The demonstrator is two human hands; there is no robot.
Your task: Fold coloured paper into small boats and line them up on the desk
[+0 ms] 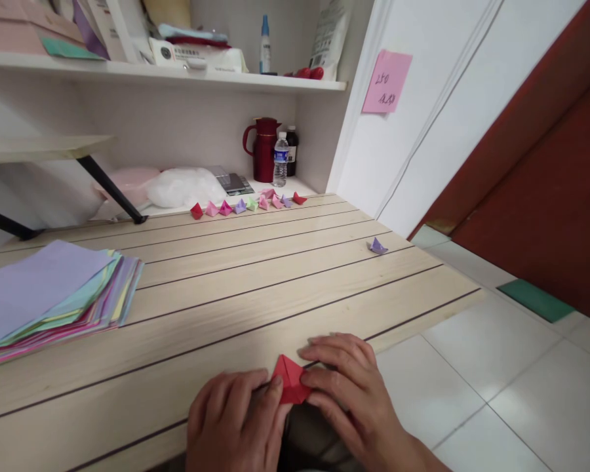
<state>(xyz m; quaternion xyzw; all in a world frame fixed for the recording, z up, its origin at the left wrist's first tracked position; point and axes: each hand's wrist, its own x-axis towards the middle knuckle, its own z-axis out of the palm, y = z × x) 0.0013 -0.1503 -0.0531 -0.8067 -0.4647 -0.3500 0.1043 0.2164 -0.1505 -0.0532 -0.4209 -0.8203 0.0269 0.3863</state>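
Note:
A small folded piece of red paper (292, 381), with creases meeting near its top point, is at the near edge of the wooden table (255, 282). My left hand (236, 413) pinches its left side, the thumb pressed on the paper and the other fingers curled. From the right, my right hand (349, 393) grips the other side between thumb and fingertips. The fingers hide both side corners of the paper. Farther off on the right stands a lone purple paper boat (378, 246).
Several small folded paper boats (240, 206) line the table's far edge. A stack of coloured paper (54, 295) lies at the left. Behind are a dark red jug (264, 151), a water bottle (280, 160) and a white shelf (177, 75). The table's right edge drops to a tiled floor (472, 387).

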